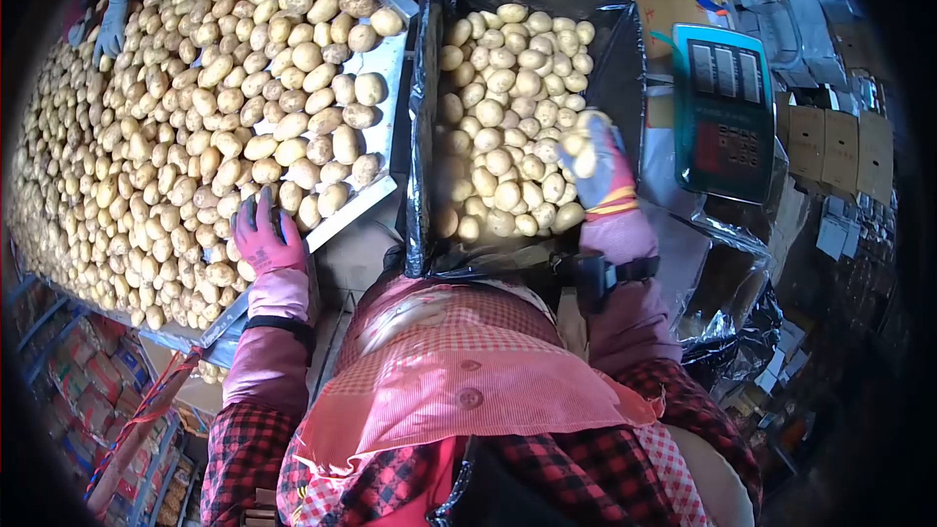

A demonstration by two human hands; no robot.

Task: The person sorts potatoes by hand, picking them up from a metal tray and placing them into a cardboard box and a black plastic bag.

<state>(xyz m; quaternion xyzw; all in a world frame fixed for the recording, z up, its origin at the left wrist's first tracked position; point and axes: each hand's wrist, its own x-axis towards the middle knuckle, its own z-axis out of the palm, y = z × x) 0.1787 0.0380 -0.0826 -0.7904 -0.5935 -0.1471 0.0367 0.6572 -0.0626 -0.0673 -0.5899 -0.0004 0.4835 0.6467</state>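
Note:
My left hand (265,236), in a pink glove, rests on the potatoes at the near right corner of the sorting table (353,213). Its fingers are spread and nothing is held in them. A wide layer of loose potatoes (185,137) covers that table. In front of me stands a box (615,63) lined with black plastic, with many potatoes (508,117) inside. Over the box's right side, my right hand (607,171), gloved in pink and grey, is closed around potatoes (584,144); how many it holds is partly hidden.
Right of the box is a teal digital scale (722,117). Gloved hands of other people (111,27) reach over the table's far side. Cardboard boxes (825,146) stand at far right, and black plastic (732,342) hangs below the scale. Packed shelves (107,371) are at lower left.

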